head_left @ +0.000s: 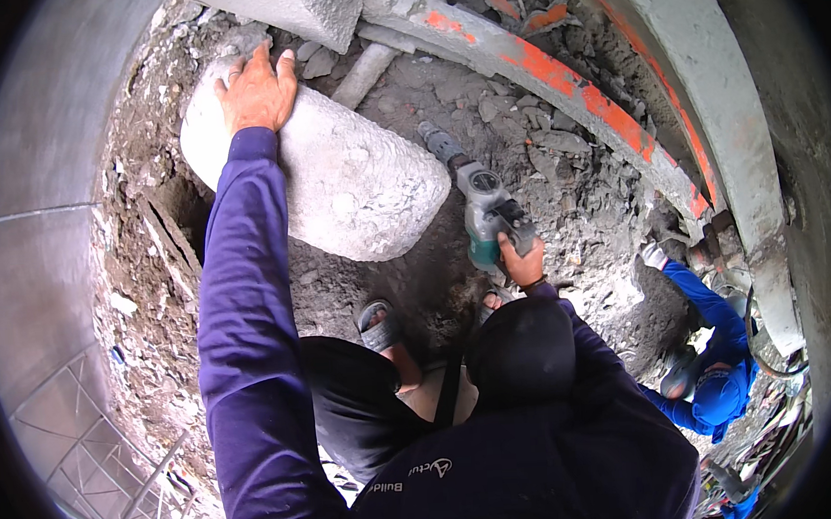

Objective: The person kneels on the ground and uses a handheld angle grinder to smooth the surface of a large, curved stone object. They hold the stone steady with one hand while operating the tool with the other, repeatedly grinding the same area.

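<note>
The pale concrete block [369,182] lies on broken ground; the left hand [258,91] rests palm-down, fingers spread, on its far left part, gripping nothing. The right hand [525,261] is wrapped around the handle of a power tool [483,188] beside the block's right end. The block could roll, I judge, if pushed on such uneven footing, endangering the open-toed sandal [378,325] just on its near side. Held one-handed, the tool might kick or skid off the block's edge if running; whether it is, I cannot tell.
</note>
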The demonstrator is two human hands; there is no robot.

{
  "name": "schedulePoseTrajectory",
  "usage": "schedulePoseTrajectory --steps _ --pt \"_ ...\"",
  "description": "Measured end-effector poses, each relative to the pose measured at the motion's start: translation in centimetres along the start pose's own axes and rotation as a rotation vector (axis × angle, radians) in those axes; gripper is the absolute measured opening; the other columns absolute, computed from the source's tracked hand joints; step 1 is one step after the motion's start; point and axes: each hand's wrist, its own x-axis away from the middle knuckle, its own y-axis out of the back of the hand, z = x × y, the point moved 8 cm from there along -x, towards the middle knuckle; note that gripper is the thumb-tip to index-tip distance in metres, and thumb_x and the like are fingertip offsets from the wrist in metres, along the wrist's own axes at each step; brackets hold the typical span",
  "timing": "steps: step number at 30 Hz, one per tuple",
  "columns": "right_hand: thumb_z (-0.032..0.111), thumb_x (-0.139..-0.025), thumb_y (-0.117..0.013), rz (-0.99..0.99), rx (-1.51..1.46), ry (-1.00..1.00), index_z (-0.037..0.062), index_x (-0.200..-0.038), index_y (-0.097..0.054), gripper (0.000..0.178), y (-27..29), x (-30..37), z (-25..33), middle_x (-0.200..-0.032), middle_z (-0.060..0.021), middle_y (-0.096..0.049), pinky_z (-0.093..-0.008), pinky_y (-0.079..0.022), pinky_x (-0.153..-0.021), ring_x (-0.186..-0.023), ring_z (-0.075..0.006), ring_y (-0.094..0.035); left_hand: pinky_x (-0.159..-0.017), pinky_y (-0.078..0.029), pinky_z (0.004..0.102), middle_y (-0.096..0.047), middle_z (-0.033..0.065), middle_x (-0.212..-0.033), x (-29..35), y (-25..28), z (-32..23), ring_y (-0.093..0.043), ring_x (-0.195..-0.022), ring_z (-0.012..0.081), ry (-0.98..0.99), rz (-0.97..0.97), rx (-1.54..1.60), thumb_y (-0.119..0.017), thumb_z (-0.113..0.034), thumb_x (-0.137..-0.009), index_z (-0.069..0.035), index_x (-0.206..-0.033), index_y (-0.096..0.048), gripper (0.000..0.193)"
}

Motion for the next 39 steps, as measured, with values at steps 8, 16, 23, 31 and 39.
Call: schedulePoseTrajectory --steps 8,16,23,31,39 --pt "0.015 -0.096 -0.078 0.085 -0.129 -0.180 0.0045 -0.081 -0.068 0.020 -1.3 -0.8 2.0 -0.068 0.0025 -0.065 -0.0259 -0.044 -0.052 -0.056 -0.0053 -0.057 -0.127 -0.018 0.0574 -0.056 0.0130 -0.154 0.2 0.1 -0.1 -0.039 -0.153 0.0313 0.017 0.019 -0.047 -0.033 -0.058 -0.106 -0.017 -0.158 -0.045 0.068" --pt "0.018 -0.095 -0.079 0.181 -0.139 -0.199 0.0006 -0.102 -0.064 0.024 -2.4 -7.0 19.4 -0.071 -0.0016 -0.063 -0.0264 -0.043 -0.043 -0.050 -0.0087 -0.054 -0.127 -0.018 0.0577 -0.055 0.0127 -0.155 -0.4 0.0 0.2 -0.039 -0.152 0.0327 0.018 0.001 -0.028 -0.034 -0.058 -0.106 -0.019 -0.159 -0.044 0.067" --pt "0.021 -0.095 -0.079 0.191 0.116 -0.133 -0.0017 -0.105 -0.065 0.029 6.6 -2.1 27.8 -0.071 -0.0018 -0.062 -0.0262 -0.042 -0.046 -0.053 -0.0084 -0.054 -0.126 -0.019 0.0589 -0.059 0.0150 -0.151 -0.3 -0.5 1.0 -0.042 -0.151 0.0335 0.037 0.018 -0.048 -0.035 -0.062 -0.104 -0.019 -0.158 -0.046 0.069" --pt "0.024 -0.097 -0.075 -0.359 -0.253 -0.345 0.0006 -0.114 -0.064 0.031 23.1 11.5 21.5 -0.075 -0.0056 -0.064 -0.0289 -0.051 -0.047 -0.053 -0.0139 -0.059 -0.125 -0.019 0.0586 -0.056 0.0148 -0.154 -0.9 -0.9 -0.5 -0.040 -0.152 0.0331 0.000 0.025 -0.026 -0.035 -0.063 -0.104 -0.020 -0.159 -0.045 0.070" --pt "0.023 -0.093 -0.079 -0.698 -0.434 -0.545 0.0038 -0.101 -0.065 0.025 33.5 21.4 -3.8 -0.077 -0.0097 -0.067 -0.0363 -0.054 -0.048 -0.056 -0.0207 -0.064 -0.125 -0.020 0.0599 -0.051 0.0168 -0.158 -2.2 -2.3 1.3 -0.041 -0.151 0.0344 -0.028 0.010 -0.014 -0.038 -0.066 -0.102 -0.026 -0.159 -0.044 0.070"
